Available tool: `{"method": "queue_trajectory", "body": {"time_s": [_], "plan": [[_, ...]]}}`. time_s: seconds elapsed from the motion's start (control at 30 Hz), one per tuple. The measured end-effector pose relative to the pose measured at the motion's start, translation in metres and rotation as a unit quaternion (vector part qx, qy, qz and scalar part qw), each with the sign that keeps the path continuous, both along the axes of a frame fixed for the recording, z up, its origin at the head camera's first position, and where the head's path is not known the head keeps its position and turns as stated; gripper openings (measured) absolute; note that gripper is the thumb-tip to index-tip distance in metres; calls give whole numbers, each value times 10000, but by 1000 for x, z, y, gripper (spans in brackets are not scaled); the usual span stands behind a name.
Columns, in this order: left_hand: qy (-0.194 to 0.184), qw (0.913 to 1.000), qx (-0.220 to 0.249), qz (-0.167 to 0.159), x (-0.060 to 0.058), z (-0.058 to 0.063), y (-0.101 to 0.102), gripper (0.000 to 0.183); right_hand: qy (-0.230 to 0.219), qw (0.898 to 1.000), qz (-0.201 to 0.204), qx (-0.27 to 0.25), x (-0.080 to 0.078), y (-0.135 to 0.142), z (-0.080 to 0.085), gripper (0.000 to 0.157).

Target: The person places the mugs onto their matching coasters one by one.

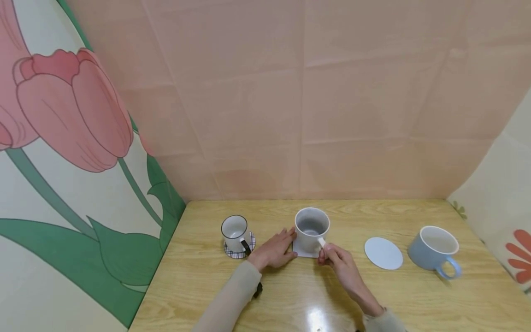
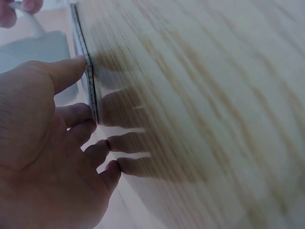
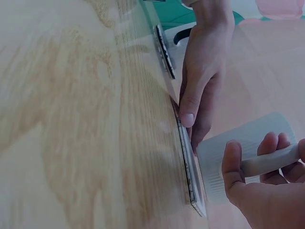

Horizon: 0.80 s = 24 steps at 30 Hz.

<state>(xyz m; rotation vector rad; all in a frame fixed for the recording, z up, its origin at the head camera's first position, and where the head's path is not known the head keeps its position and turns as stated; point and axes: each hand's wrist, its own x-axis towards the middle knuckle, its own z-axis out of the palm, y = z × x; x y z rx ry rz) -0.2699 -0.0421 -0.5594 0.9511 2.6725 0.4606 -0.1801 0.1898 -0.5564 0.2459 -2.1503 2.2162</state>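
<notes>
A white mug (image 1: 306, 240) is at a square coaster (image 1: 304, 254) in the middle of the table. My right hand (image 1: 342, 269) grips its handle with curled fingers and thumb. In the right wrist view the mug leans slightly, its base close to the coaster; whether they fully touch I cannot tell. My left hand (image 1: 275, 250) lies beside the coaster on the left. Its thumb and fingers touch the coaster's edge and the tabletop, as the left wrist view shows, without curling round anything.
On the left, a white mug with a black rim (image 1: 233, 242) stands on a round checked coaster (image 1: 235, 255). A white round coaster (image 1: 383, 253) lies right of my right hand, and a light blue mug (image 1: 425, 253) stands beyond it. A pink backdrop (image 1: 257, 180) closes the table's far edge.
</notes>
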Motion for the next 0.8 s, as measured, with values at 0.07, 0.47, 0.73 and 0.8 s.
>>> {"method": "queue_trajectory", "body": {"time_s": [0.07,0.47,0.73,0.8], "plan": [[-11,10000,12,-2,0,0,0,69,-5,10000,12,6,0,0,-1,47],[-24,10000,29,-17,-1,0,0,71,7,10000,-31,3,-1,-2,-3,47],[-11,9999,133,-68,-1,1,-1,72,-135,9996,-60,227,-2,-3,-6,44],[-27,9999,154,-66,-1,0,-2,71,-185,9994,-23,275,-1,-2,-6,44]]}}
